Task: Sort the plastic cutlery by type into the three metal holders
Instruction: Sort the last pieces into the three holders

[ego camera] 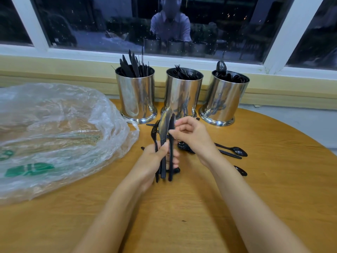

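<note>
Wooden counter [255, 179] below a dark window [109, 19] bore three metal holders [182, 92]. Left hand [155, 159]: grip closed round an upright cutlery bundle [162, 128] before them. Right hand [189, 134]: grip pinched one knife [171, 123] in it.

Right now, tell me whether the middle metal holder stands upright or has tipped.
Upright. The middle holder stands on its flared base on the table, rim level, with black forks sticking up out of it.

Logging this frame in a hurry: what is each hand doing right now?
Left hand: closed around a bundle of black cutlery.
Right hand: pinching one knife in that bundle.
</note>
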Tool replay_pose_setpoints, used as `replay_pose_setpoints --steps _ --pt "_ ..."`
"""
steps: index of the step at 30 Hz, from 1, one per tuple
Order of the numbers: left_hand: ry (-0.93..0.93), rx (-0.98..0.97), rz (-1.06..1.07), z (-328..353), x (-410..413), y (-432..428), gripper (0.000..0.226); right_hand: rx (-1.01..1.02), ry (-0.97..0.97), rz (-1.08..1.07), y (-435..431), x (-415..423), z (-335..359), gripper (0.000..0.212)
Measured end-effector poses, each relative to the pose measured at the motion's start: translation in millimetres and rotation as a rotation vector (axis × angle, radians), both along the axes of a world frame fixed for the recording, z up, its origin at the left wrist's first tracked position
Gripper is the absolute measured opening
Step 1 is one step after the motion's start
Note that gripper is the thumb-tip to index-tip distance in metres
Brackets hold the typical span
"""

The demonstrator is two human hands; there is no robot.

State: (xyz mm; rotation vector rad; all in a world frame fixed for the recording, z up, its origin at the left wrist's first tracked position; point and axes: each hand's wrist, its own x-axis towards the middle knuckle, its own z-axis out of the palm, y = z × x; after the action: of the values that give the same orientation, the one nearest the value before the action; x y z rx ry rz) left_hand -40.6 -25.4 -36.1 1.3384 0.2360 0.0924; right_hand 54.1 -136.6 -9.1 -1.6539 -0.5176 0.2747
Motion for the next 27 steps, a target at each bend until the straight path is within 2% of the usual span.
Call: replay_pose_setpoints --steps 2,7,12,15,17,20,23,25,27 --pt "0.014 -0.021 0.068 0.1 1.1 6.2 0.027 -0.055 -0.041 0.015 7.3 10.7 -1.5 0.01" --pt "-0.002 -0.159 0.226 6.0 0.9 18.7 0.024 -0.419 -0.282 -0.268 14.5 56.4 -16.9 0.006" --pt "-0.03 -0.198 0.265 4.6 1.5 23.4 0.024 -0.804 -0.286 -0.207 23.6 79.6 -30.3 0.02" --pt "-0.033 -0.223 0.256 4.8 1.4 24.8 0.024 -0.923 -0.296 -0.192 30.0 80.1 -28.9 0.029" --pt "-0.024 -0.241 0.253 5.1 1.7 24.9 0.023 -0.855 -0.297 -0.193 32.3 80.7 -24.1 0.032" --pt "-0.029 -0.281 0.243 4.9 1.8 25.7 0.024 -0.644 -0.375 -0.228 29.1 81.0 -6.4 0.036" --pt "-0.034 -0.308 0.228 5.3 1.0 25.6 0.023 -0.395 -0.443 -0.344 17.8 72.5 18.2 0.02" --pt "-0.026 -0.347 0.222 5.1 1.1 25.1 0.021 -0.187 -0.34 -0.361 8.1 58.8 27.9 0.011" --pt "-0.01 -0.331 0.23 3.3 2.0 25.4 0.023 -0.011 -0.157 -0.289 -0.2 38.9 29.5 0.012"
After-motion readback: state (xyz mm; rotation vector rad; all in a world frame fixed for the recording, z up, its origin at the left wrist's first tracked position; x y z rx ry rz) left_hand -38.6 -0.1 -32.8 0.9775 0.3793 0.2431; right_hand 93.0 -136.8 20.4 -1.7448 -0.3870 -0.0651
